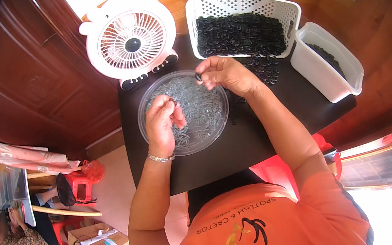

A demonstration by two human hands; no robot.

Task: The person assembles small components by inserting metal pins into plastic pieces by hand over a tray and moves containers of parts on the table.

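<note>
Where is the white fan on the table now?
In the head view, the white fan stands at the table's far left, behind the clear round tray and left of the white basket.

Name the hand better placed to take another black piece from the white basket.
Right, probably. The right hand hovers beside the white basket of black pieces; the left hand is farther off, over the clear round tray.

Small dark desk (268,126), square-topped. At the far left edge, a white fan (131,38) propped face-up. Just in front of the fan, a clear round tray (183,112) — spread with small grey pieces. Far middle: a white perforated basket (242,23) tipped toward the near side, full of small black parts. A loose heap (262,68) of black parts spilled at the basket's mouth, directly on the top. At the right edge — a white tub (327,63), overhanging slightly, with black parts inside.
</note>
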